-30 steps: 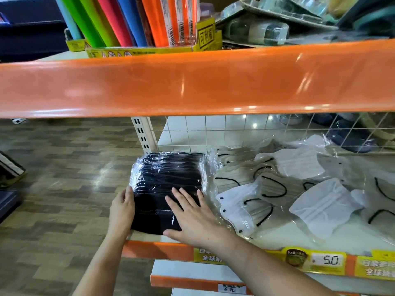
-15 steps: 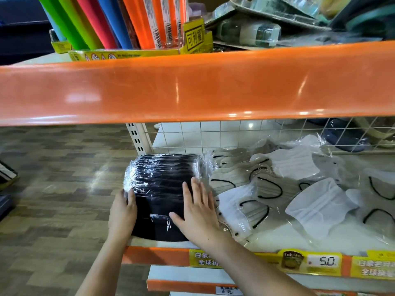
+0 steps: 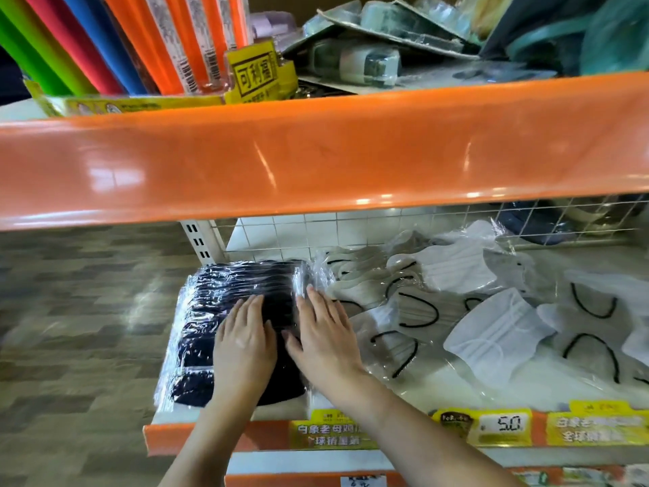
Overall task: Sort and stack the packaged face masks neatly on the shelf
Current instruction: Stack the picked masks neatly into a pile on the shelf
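Note:
A stack of black face masks in clear plastic (image 3: 224, 311) lies at the left end of the white shelf (image 3: 456, 388). My left hand (image 3: 244, 340) lies flat on top of the stack with straight fingers. Beside it, my right hand (image 3: 325, 337) presses flat on the stack's right side, fingers spread. To the right, several packaged white masks with black ear loops (image 3: 414, 311) lie loose and overlapping, and plain white ones (image 3: 495, 335) sit among them.
An orange shelf edge (image 3: 316, 159) hangs close overhead, carrying coloured rolls (image 3: 105, 43) and packaged goods. A wire grid (image 3: 351, 233) backs the mask shelf. Price labels (image 3: 502, 425) line its front edge. Wooden floor (image 3: 70, 328) lies to the left.
My left hand moved from the stack's left edge onto its top. My right hand slid up to the stack's right side. The camera shifted closer.

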`<state>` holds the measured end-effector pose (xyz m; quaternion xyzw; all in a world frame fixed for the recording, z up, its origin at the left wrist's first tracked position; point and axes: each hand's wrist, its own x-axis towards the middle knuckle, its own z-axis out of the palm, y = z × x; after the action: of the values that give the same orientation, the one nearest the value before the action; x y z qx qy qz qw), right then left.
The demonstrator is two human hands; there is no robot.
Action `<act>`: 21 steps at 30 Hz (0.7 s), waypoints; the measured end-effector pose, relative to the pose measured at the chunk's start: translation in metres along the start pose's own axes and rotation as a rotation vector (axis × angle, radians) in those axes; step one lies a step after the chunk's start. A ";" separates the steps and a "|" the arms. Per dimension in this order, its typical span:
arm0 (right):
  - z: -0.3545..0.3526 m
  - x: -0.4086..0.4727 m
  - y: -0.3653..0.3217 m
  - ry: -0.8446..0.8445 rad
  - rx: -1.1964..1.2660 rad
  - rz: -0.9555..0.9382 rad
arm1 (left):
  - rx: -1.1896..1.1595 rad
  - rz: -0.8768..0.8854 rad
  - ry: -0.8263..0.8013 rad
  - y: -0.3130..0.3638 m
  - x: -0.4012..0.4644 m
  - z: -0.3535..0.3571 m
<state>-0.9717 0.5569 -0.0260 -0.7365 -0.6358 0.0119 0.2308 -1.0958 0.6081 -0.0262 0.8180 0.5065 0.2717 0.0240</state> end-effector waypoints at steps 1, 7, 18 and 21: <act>-0.007 -0.001 0.009 0.016 0.013 -0.003 | -0.016 0.044 -0.013 0.012 0.002 0.002; -0.055 -0.012 0.075 0.047 -0.035 0.052 | -0.078 0.248 -0.077 0.085 0.010 0.029; -0.120 -0.050 0.202 0.100 -0.118 0.234 | -0.150 0.403 -0.211 0.221 0.028 0.070; -0.132 -0.055 0.227 0.109 -0.105 0.281 | -0.163 0.429 -0.200 0.248 0.034 0.085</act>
<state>-0.7304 0.4425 -0.0037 -0.8287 -0.5130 -0.0292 0.2219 -0.8423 0.5366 -0.0064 0.9250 0.2927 0.2281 0.0816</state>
